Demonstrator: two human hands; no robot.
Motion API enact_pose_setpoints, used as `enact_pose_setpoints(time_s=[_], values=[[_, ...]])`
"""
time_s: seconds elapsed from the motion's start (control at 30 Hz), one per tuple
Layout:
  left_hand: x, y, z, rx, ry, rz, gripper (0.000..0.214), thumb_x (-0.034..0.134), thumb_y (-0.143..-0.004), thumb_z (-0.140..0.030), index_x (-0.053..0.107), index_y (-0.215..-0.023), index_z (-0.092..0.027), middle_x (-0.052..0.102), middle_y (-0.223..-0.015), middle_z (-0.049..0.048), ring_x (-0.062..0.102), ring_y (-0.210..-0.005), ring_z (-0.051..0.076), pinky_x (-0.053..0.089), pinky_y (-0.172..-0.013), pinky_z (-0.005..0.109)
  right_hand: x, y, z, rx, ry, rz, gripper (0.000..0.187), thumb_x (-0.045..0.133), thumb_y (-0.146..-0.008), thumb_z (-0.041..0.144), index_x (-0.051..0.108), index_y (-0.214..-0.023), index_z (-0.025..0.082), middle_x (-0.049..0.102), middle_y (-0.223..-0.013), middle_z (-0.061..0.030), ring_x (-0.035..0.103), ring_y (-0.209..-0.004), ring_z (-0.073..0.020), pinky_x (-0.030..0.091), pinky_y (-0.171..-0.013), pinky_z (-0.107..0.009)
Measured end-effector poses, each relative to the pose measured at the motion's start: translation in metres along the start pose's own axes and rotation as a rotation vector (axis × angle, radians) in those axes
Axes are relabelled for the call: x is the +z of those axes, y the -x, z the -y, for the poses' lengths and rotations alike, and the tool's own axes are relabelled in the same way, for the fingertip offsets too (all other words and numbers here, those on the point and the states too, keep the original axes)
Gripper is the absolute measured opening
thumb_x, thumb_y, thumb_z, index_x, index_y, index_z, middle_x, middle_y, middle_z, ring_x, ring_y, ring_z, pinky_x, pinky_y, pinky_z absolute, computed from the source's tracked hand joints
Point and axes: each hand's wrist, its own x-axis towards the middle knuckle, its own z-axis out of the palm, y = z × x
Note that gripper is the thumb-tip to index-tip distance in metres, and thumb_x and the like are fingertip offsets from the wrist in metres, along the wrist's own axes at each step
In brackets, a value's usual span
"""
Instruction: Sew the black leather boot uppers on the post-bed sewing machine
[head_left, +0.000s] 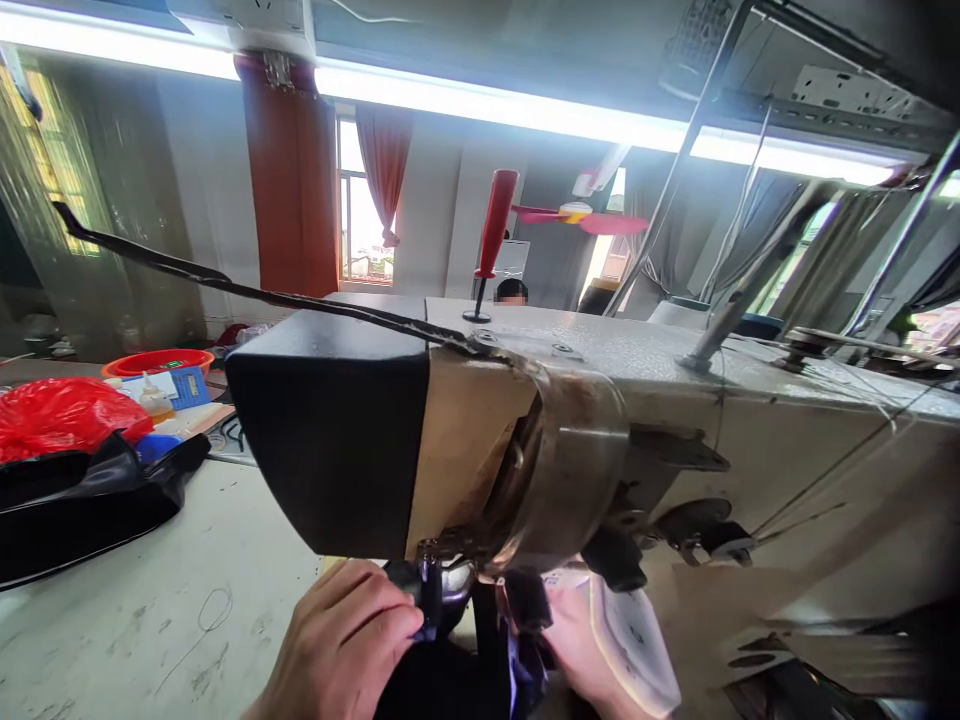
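Note:
An industrial sewing machine (517, 430) with a dark end cover fills the middle of the head view. Below its head, black fabric (442, 685) lies around the presser foot area. My left hand (349, 635) is closed on the fabric's left edge, fingers curled together close to the presser foot. On the other side, my right hand (581, 635) is beside the fabric, its fingers hidden behind dark machine parts. A pale, lit plate (634, 640) partly covers that wrist. The needle itself cannot be made out.
A red-handled screwdriver (496, 235) stands upright on the machine's top. At left are a black glossy piece (97, 500), a red plastic bag (67, 415) and an orange basin (161, 360). A black strip (247, 288) juts leftward. Behind, a person's head (512, 290) shows.

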Motion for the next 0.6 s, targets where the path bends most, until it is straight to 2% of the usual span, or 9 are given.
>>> enact_pose_setpoints(time_s=[0.07, 0.13, 0.2, 0.27, 0.37, 0.47, 0.53, 0.6], values=[[0.002, -0.002, 0.003, 0.018, -0.036, 0.002, 0.017, 0.056, -0.096, -0.023, 0.069, -0.086, -0.019, 0.071, -0.076, 0.0043, 0.063, -0.068, 0.016, 0.057, -0.065, 0.030, 0.001, 0.001, -0.001, 0.057, 0.023, -0.015, 0.034, 0.049, -0.091, 0.042, 0.072, -0.075, 0.022, 0.068, -0.065, -0.0024, 0.066, -0.063, -0.0199, 0.055, -0.058, -0.028], [0.003, -0.002, 0.003, 0.041, -0.063, 0.021, 0.020, 0.057, -0.096, -0.031, 0.070, -0.087, -0.019, 0.071, -0.079, 0.0060, 0.063, -0.070, 0.017, 0.057, -0.067, 0.032, 0.002, 0.003, 0.004, -0.006, 0.073, 0.024, 0.021, 0.059, -0.086, 0.036, 0.075, -0.089, 0.023, 0.075, -0.082, -0.0027, 0.071, -0.077, -0.0218, 0.058, -0.071, -0.030], [0.006, -0.001, 0.002, 0.058, -0.076, 0.024, 0.023, 0.056, -0.096, -0.035, 0.071, -0.087, -0.019, 0.070, -0.080, 0.0067, 0.063, -0.071, 0.018, 0.057, -0.068, 0.034, 0.001, 0.004, 0.013, -0.123, 0.155, 0.071, 0.028, 0.062, -0.083, 0.029, 0.074, -0.109, 0.025, 0.077, -0.105, -0.0037, 0.072, -0.095, -0.0230, 0.057, -0.086, -0.032], [0.009, 0.003, 0.000, 0.068, -0.087, 0.019, 0.024, 0.056, -0.097, -0.036, 0.071, -0.088, -0.019, 0.070, -0.080, 0.0067, 0.062, -0.071, 0.018, 0.055, -0.067, 0.034, -0.001, 0.003, 0.019, -0.243, 0.227, 0.117, 0.038, 0.057, -0.087, 0.026, 0.069, -0.123, 0.028, 0.074, -0.118, -0.0048, 0.071, -0.106, -0.0216, 0.055, -0.093, -0.031], [0.013, 0.009, -0.003, 0.069, -0.098, -0.009, 0.019, 0.055, -0.097, -0.028, 0.070, -0.089, -0.019, 0.069, -0.076, 0.0051, 0.060, -0.067, 0.017, 0.052, -0.063, 0.033, -0.004, 0.000, 0.020, -0.310, 0.250, 0.141, 0.039, 0.054, -0.091, 0.028, 0.068, -0.127, 0.030, 0.074, -0.121, -0.0043, 0.072, -0.106, -0.0196, 0.055, -0.092, -0.029], [0.014, 0.011, -0.006, 0.065, -0.089, -0.067, 0.017, 0.055, -0.092, -0.009, 0.069, -0.089, -0.016, 0.067, -0.069, 0.0023, 0.055, -0.061, 0.014, 0.044, -0.058, 0.031, -0.003, -0.002, 0.014, -0.290, 0.223, 0.153, 0.042, 0.054, -0.090, 0.026, 0.066, -0.129, 0.034, 0.074, -0.120, -0.0006, 0.072, -0.106, -0.0190, 0.056, -0.092, -0.028], [0.012, 0.010, -0.006, 0.061, -0.074, -0.044, 0.019, 0.056, -0.087, 0.001, 0.069, -0.088, -0.014, 0.068, -0.068, 0.0014, 0.054, -0.060, 0.014, 0.041, -0.058, 0.031, -0.001, -0.002, 0.010, -0.264, 0.215, 0.154, 0.041, 0.054, -0.091, 0.027, 0.067, -0.128, 0.035, 0.076, -0.115, 0.0004, 0.073, -0.102, -0.0187, 0.057, -0.090, -0.028], [0.011, 0.007, -0.005, 0.054, -0.059, -0.002, 0.020, 0.056, -0.086, 0.003, 0.069, -0.087, -0.012, 0.069, -0.069, 0.0016, 0.054, -0.062, 0.014, 0.040, -0.060, 0.032, 0.000, -0.001, 0.008, -0.240, 0.223, 0.144, 0.036, 0.054, -0.092, 0.032, 0.069, -0.125, 0.035, 0.077, -0.111, -0.0001, 0.074, -0.097, -0.0191, 0.057, -0.089, -0.028]])
